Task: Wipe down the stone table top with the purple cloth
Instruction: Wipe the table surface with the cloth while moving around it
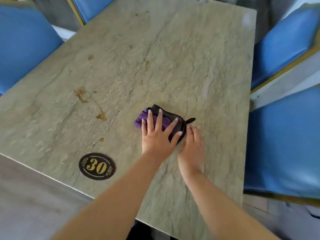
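Note:
A folded purple cloth (pixel 165 121) with a dark edge lies on the beige stone table top (pixel 199 63), right of centre. My left hand (pixel 158 135) lies flat on the cloth with fingers spread and straight, pressing it down. My right hand (pixel 193 146) sits just right of the cloth, its fingertips at the cloth's dark right edge; whether they pinch that edge is unclear. Brown stains (pixel 81 95) mark the stone to the left of the cloth, with smaller spots (pixel 101 116) nearer the cloth.
A dark oval badge with a gold "30" (pixel 97 166) is stuck near the table's front edge. Blue padded chairs stand at the left (pixel 22 45), at the far end (pixel 91 6) and along the right side (pixel 284 139). Grey floor (pixel 26 205) shows at lower left.

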The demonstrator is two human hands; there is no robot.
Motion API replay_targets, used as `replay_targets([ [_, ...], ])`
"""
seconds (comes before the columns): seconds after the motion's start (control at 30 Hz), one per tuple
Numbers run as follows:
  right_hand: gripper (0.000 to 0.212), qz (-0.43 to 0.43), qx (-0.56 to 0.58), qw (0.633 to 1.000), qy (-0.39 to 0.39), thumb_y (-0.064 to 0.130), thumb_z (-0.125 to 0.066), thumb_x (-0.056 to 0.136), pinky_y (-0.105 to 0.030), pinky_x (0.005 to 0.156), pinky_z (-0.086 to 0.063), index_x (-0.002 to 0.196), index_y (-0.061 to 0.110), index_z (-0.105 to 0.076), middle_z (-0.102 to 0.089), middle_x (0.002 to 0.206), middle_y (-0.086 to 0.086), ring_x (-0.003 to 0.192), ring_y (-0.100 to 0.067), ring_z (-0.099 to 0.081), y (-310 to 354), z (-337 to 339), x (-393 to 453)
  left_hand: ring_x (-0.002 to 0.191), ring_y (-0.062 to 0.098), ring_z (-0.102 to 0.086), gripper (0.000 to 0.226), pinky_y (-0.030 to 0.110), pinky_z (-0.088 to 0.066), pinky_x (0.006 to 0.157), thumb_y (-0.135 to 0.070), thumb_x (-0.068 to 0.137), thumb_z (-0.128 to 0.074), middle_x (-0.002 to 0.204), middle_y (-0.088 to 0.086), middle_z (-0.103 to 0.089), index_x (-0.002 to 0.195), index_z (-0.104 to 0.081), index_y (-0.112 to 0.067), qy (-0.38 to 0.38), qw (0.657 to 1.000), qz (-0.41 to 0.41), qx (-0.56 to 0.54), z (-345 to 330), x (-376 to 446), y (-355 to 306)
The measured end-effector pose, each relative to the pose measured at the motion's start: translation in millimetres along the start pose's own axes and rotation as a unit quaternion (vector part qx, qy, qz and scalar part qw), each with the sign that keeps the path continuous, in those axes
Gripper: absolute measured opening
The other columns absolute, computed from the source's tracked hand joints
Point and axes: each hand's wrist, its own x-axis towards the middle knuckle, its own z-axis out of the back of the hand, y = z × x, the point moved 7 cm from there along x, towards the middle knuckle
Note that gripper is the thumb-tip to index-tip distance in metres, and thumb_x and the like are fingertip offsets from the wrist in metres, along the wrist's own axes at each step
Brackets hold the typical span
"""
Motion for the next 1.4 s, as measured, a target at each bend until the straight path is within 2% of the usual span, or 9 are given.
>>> replay_targets([
  [0.27,0.055,0.0,-0.033,0.999,0.028,0.007,-0.031,0.098,-0.035,0.121,-0.005,0.151,0.01,-0.016,-0.009,0.16,-0.005,0.148,-0.021,0.0,4,1,2,0.147,0.031,0.015,0.063,0.056,0.008,0.117,-0.074,0.088,-0.022,0.163,0.002,0.003,0.146,-0.018,-0.051,0.042,0.998,0.028,0.041,6,58,36],
  [0.43,0.058,-0.005,0.016,1.0,0.012,-0.004,-0.036,0.095,-0.031,0.121,-0.005,0.149,0.01,-0.025,-0.014,0.159,-0.003,0.148,-0.019,-0.004,7,6,-1,0.15,0.02,0.0,0.046,0.045,-0.001,0.121,-0.054,0.09,-0.041,0.161,-0.005,-0.015,0.135,-0.044,-0.045,0.006,0.994,-0.104,-0.023,5,-37,31],
  [0.57,0.051,-0.006,0.053,0.999,0.006,0.001,-0.038,0.096,-0.026,0.116,-0.009,0.145,0.01,-0.036,-0.023,0.157,-0.003,0.147,-0.019,-0.014,11,8,-10,0.15,0.017,-0.005,0.046,0.048,-0.014,0.12,-0.065,0.084,-0.043,0.158,-0.011,-0.025,0.115,-0.056,-0.034,0.021,0.974,-0.225,-0.003,3,-112,56],
  [0.63,0.048,-0.009,0.073,0.997,0.012,0.002,-0.038,0.096,-0.029,0.117,-0.015,0.143,0.01,-0.039,-0.025,0.157,-0.004,0.147,-0.019,-0.016,21,4,-25,0.15,0.019,-0.005,0.056,0.048,-0.014,0.12,-0.071,0.084,-0.038,0.157,-0.012,-0.026,0.112,-0.058,-0.028,-0.005,0.981,-0.193,0.019,13,-100,85],
  [0.8,0.047,0.054,0.124,0.987,0.085,0.005,-0.036,0.098,-0.028,0.119,-0.005,0.144,0.012,-0.036,-0.016,0.159,-0.004,0.148,-0.019,-0.004,69,-24,-58,0.15,0.023,0.003,0.05,0.044,0.001,0.121,-0.052,0.094,-0.045,0.159,-0.008,-0.02,0.129,-0.048,-0.017,-0.032,0.994,0.095,-0.038,37,-42,162],
  [0.93,0.043,0.047,0.164,0.981,0.091,0.004,-0.037,0.098,-0.038,0.12,-0.014,0.14,0.008,-0.043,-0.021,0.157,-0.008,0.148,-0.02,-0.005,92,-31,-58,0.15,0.019,-0.003,0.03,0.041,-0.004,0.121,-0.038,0.091,-0.056,0.158,-0.012,-0.024,0.114,-0.051,-0.019,-0.027,0.998,0.013,-0.061,37,-76,144],
  [1.1,0.044,0.032,0.15,0.984,0.091,0.006,-0.039,0.096,-0.038,0.119,-0.016,0.139,0.012,-0.046,-0.021,0.157,-0.008,0.148,-0.021,-0.009,125,-44,-49,0.148,0.014,-0.012,0.042,0.043,-0.01,0.121,-0.068,0.081,-0.047,0.15,-0.019,-0.034,0.088,-0.052,-0.027,-0.003,0.996,-0.034,-0.082,50,-102,169],
  [1.27,0.047,0.044,0.085,0.989,0.111,0.017,-0.035,0.1,-0.04,0.121,-0.001,0.147,0.015,-0.032,-0.007,0.16,-0.009,0.148,-0.023,0.003,171,-66,-32,0.148,0.018,-0.01,0.035,0.047,-0.001,0.121,-0.049,0.089,-0.056,0.154,-0.011,-0.031,0.098,-0.059,-0.015,-0.039,0.996,0.05,-0.065,66,-60,253],
  [1.4,0.05,0.054,0.014,0.995,0.084,0.019,-0.026,0.101,-0.039,0.121,0.003,0.151,0.02,-0.019,-0.002,0.161,-0.002,0.148,-0.016,0.007,199,-86,-4,0.149,0.018,-0.009,0.034,0.044,0.002,0.121,-0.044,0.089,-0.057,0.154,-0.011,-0.03,0.111,-0.053,-0.018,-0.051,0.996,0.02,-0.064,72,-15,269],
])
